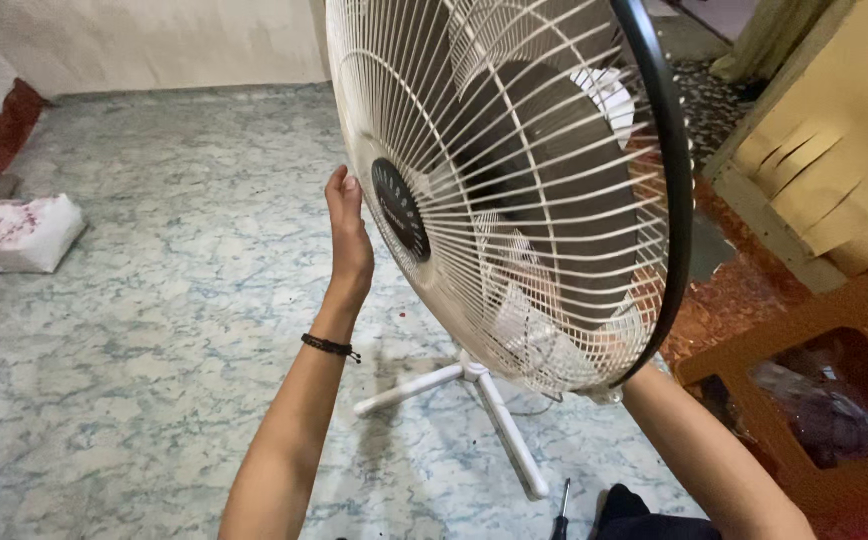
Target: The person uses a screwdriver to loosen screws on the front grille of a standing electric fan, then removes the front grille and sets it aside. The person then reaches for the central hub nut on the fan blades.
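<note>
Two hands: my left hand [349, 235] lies flat, fingers together, on the front grille; my right goes behind the fan, fingers hidden, cannot tell.
Fan [514, 190]: at 12 o'clock, on a white cross base [474, 405].
Handling: top-heavy, thin wires bend; hold the black rim [669, 180].
Look: white grille, dark hub.

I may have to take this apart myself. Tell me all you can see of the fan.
The fan is a white standing type with a wire front guard, a black rim and a round black centre badge; pale blades show behind the wires. Its head is tilted. White cross legs rest on the marbled floor. The left hand touches the guard's front; the right hand is hidden behind it.
</note>
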